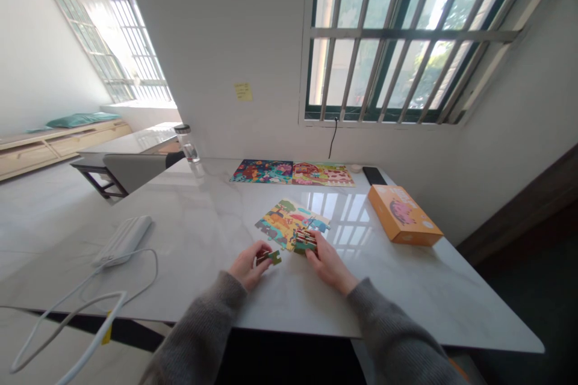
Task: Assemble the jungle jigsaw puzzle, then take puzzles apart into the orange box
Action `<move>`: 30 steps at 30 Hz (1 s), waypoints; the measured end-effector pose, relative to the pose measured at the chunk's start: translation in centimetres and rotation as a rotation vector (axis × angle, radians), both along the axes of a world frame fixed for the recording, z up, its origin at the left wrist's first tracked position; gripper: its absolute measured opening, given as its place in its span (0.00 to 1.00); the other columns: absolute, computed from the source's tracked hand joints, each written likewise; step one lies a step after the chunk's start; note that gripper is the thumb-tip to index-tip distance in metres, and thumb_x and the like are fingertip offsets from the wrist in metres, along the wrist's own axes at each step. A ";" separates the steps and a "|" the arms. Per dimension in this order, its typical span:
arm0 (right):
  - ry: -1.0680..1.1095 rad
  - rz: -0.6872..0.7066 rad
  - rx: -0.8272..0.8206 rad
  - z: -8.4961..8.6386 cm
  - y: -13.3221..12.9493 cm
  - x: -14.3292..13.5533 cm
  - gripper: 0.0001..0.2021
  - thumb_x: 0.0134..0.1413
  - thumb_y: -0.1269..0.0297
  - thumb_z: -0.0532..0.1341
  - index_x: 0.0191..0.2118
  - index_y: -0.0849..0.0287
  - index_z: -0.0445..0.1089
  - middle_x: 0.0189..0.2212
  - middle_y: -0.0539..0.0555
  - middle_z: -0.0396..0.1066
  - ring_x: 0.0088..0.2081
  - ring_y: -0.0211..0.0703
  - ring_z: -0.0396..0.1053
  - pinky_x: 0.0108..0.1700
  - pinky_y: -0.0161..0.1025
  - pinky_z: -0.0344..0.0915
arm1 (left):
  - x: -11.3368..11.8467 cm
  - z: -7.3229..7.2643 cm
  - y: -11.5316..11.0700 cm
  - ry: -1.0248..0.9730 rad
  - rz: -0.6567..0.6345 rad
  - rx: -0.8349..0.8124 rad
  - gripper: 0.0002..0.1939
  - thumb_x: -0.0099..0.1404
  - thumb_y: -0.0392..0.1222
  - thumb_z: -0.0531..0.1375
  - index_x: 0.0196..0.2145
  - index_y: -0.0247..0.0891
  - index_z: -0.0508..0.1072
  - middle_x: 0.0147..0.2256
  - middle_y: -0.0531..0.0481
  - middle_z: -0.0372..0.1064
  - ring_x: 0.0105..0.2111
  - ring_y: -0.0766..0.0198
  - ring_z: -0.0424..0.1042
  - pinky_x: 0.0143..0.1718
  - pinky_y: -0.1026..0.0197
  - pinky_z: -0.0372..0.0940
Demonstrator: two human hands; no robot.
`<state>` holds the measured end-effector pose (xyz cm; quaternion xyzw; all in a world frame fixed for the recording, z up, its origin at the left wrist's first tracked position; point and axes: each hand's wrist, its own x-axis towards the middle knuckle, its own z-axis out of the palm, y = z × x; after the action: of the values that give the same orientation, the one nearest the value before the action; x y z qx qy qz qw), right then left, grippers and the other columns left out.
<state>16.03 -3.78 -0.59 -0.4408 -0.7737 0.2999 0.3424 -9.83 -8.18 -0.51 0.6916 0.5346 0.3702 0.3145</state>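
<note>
Head view: our left hand (245, 264) pinches loose puzzle pieces (275, 257) and our right hand (326, 260) grips a stack (304, 244), all not yet joined. Just beyond lies the part-built puzzle (282, 222), tabs showing along its edge, and we've got tabletop (203, 216) leftward and across to the orange box (406, 216).

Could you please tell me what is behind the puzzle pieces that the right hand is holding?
Behind the held pieces lies a partly assembled puzzle on the white table. The part covered by these pieces cannot be seen.
</note>
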 end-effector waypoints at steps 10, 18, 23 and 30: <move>0.057 0.030 -0.036 0.1 0.3 0.0 0.21 0.58 0.69 0.54 0.57 0.57 0.58 0.53 0.60 0.69 0.53 0.50 0.68 0.58 0.52 0.62 | 3.2 -0.5 1.9 -0.499 -0.124 -0.169 0.27 0.53 0.62 0.69 0.33 0.37 0.66 0.30 0.51 0.70 0.30 0.64 0.71 0.35 0.59 0.66; 0.076 0.082 -0.072 0.1 0.1 0.0 0.21 0.58 0.70 0.54 0.58 0.57 0.58 0.54 0.59 0.68 0.56 0.50 0.66 0.60 0.52 0.60 | 3.4 -0.8 1.5 -0.255 -0.086 -0.110 0.21 0.58 0.57 0.65 0.33 0.35 0.70 0.25 0.55 0.64 0.21 0.71 0.58 0.24 0.65 0.55; 0.087 0.145 -0.108 0.8 -0.2 -0.1 0.21 0.59 0.69 0.53 0.59 0.56 0.59 0.54 0.59 0.68 0.55 0.50 0.66 0.60 0.52 0.60 | 3.6 -0.8 1.5 -0.189 -0.065 -0.049 0.16 0.60 0.53 0.64 0.31 0.36 0.69 0.23 0.57 0.60 0.22 0.70 0.57 0.24 0.66 0.54; 0.117 0.148 -0.115 0.7 -0.1 -0.1 0.20 0.60 0.69 0.53 0.58 0.57 0.59 0.55 0.59 0.67 0.56 0.50 0.66 0.60 0.52 0.60 | 3.7 -0.7 1.1 -0.260 -0.074 -0.030 0.16 0.64 0.54 0.61 0.35 0.38 0.67 0.28 0.53 0.69 0.23 0.68 0.66 0.29 0.63 0.63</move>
<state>15.93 -3.89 0.10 -0.3831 -0.7644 0.3932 0.3382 -6.10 -7.13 -1.18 0.6524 0.4689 0.4366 0.4048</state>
